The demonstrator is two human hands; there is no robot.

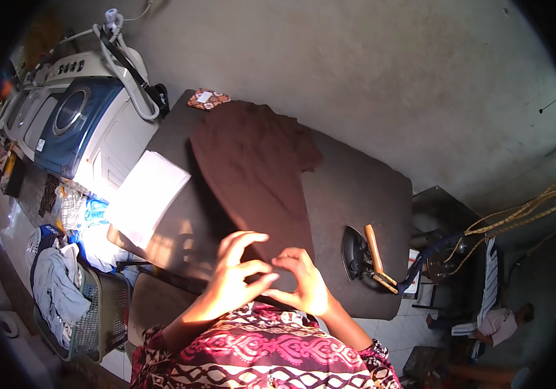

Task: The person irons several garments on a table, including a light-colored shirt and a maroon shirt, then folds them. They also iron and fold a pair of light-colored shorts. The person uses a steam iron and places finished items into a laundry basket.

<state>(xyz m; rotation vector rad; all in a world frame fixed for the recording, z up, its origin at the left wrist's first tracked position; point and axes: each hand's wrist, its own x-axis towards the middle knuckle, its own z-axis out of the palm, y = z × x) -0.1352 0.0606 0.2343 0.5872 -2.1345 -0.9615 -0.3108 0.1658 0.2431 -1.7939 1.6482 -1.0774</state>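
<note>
A dark brown garment (258,160) lies spread over a dark-covered ironing table (356,180), its narrower end towards me. Above that near end, my left hand (239,272) is raised with curved, spread fingers and nothing visible in it. My right hand (302,282) faces it closely, also with fingers apart and no object visible between them. The fingertips of both hands almost meet; whether they touch is unclear. To the right, a black iron (356,253) with a wooden handle rests on the table, apart from my hands.
White sheets (149,194) lie at the table's left edge. A patterned pouch or case (208,98) sits at the far corner. Laundry baskets (93,296) and a washing machine (88,112) stand left. The iron's cord (419,262) runs right; a person (499,326) is beyond.
</note>
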